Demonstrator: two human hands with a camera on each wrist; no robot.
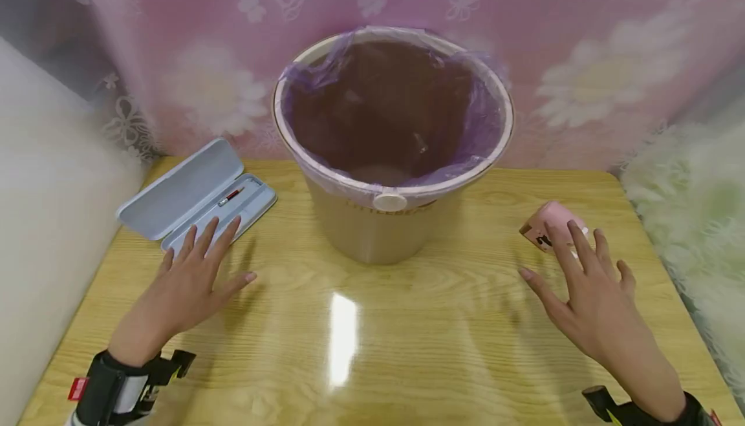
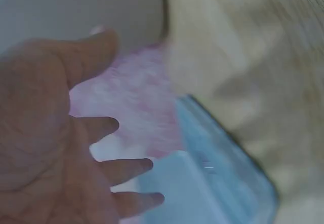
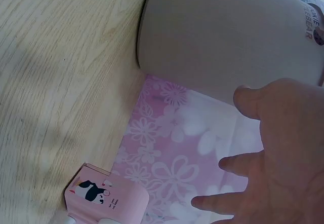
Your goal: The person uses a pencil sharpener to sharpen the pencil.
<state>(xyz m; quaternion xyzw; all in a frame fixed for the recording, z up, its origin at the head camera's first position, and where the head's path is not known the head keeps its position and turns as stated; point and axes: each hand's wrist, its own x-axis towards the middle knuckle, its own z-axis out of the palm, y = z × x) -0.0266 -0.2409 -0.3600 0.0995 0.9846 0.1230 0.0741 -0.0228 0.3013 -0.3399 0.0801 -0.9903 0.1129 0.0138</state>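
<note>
My left hand (image 1: pixel 189 284) has its fingers spread over the near edge of a pale blue pencil case (image 1: pixel 183 183). The case (image 2: pixel 223 158) lies with its lid open, and a short red-brown and silver pencil-like piece (image 1: pixel 230 197) rests inside. On the other side, my right hand (image 1: pixel 599 303) is spread, its fingertips overlapping a small pink box-like item (image 1: pixel 555 219) in the head view. A black-and-white cartoon animal is printed on this pink item (image 3: pixel 106 196), seen in the right wrist view. Both hands hold nothing.
A beige bin (image 1: pixel 375 232) lined with a purple plastic bag (image 1: pixel 483 109) stands at the back middle of the wooden table (image 1: pixel 279 322). Behind it hangs a pink flowered cloth (image 1: pixel 221 44). Pale fabric (image 1: pixel 698 213) borders the table's right side.
</note>
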